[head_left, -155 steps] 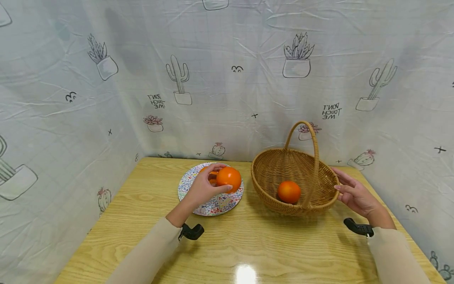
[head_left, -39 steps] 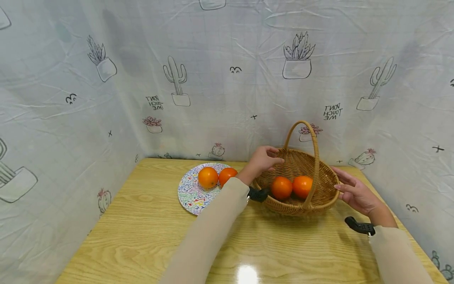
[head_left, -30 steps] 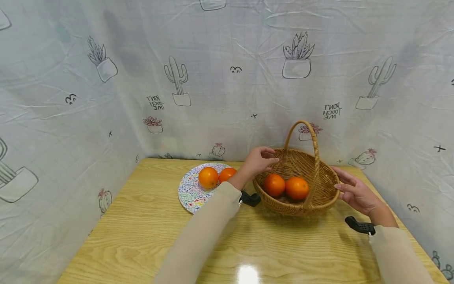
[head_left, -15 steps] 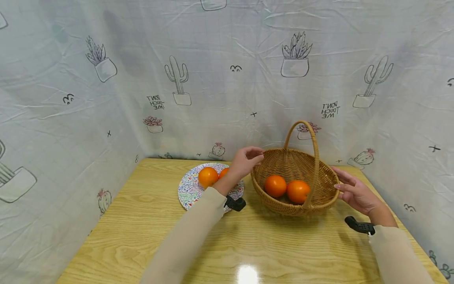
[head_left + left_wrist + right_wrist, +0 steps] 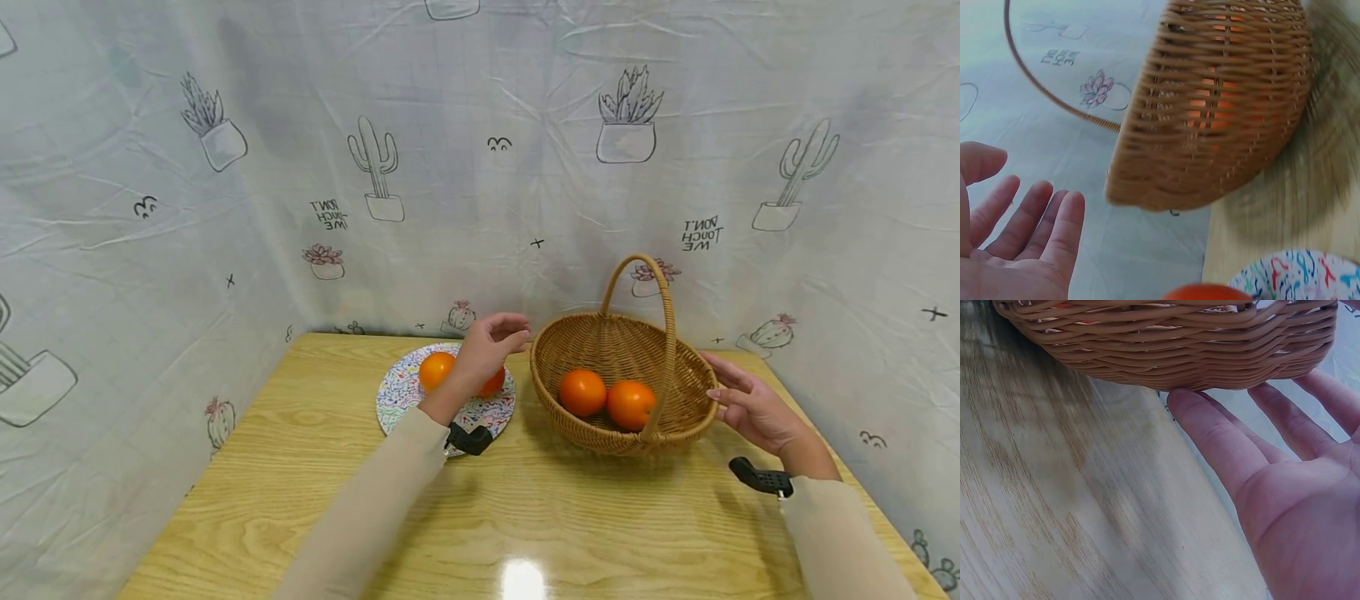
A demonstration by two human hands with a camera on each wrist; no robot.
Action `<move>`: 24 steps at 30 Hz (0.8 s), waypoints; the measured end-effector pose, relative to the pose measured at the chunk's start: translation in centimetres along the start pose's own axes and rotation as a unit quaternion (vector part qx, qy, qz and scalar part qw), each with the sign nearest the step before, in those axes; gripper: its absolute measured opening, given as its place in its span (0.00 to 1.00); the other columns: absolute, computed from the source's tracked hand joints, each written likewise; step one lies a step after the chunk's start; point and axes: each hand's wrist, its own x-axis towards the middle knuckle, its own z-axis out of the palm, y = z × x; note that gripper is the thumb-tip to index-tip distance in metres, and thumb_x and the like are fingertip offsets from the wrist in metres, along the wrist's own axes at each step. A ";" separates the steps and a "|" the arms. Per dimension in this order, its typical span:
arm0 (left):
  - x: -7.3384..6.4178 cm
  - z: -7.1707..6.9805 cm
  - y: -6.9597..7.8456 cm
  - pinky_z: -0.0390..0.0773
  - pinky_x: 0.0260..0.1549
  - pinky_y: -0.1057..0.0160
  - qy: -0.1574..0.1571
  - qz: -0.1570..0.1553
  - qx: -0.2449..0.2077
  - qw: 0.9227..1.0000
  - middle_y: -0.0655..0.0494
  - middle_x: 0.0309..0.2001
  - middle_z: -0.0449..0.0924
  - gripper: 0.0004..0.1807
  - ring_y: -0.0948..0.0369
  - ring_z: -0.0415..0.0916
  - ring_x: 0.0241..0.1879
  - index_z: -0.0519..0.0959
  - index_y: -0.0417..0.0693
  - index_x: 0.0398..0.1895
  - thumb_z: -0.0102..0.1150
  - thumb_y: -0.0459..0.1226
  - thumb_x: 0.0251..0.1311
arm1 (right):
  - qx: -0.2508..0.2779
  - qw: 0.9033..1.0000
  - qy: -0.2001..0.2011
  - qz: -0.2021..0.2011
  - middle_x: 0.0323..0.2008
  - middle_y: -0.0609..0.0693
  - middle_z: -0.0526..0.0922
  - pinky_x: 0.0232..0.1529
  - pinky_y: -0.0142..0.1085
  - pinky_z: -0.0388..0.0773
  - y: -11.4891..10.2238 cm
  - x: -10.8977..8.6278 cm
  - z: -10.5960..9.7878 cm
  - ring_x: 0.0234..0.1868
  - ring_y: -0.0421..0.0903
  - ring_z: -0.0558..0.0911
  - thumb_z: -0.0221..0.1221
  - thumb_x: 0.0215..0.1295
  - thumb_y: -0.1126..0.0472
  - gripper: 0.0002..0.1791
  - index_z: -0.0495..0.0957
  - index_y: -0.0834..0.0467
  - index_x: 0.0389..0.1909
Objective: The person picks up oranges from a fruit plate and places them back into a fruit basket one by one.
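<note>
My left hand hovers over the right part of the speckled plate, fingers loosely bent with nothing in them. In the left wrist view the fingers of this left hand are spread beside the wicker basket. Two oranges rest on the plate: one orange at the left, the other orange partly hidden behind my hand. Inside the basket, two more oranges lie side by side. My right hand touches the basket's right rim; in the right wrist view its extended fingers meet the woven side.
The wooden table backs onto a pale curtain printed with potted cacti, which also runs along both sides. The basket's tall arched handle rises above its bowl. Each wrist carries a black camera mount.
An orange that my left hand held over the plate now sits in the basket beside the first. That hand has since drawn back leftward to the plate. My right hand stays at the rim.
</note>
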 end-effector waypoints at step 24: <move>-2.5 -8.5 -2.0 0.77 0.65 0.56 0.078 -0.012 0.100 0.992 0.47 0.59 0.81 0.17 0.54 0.78 0.60 0.80 0.47 0.61 0.61 0.40 0.72 | 0.031 0.999 -0.016 0.000 0.70 0.42 0.72 0.55 0.38 0.85 -0.4 0.3 0.0 0.62 0.40 0.81 0.37 0.76 0.79 0.37 0.49 0.56 0.83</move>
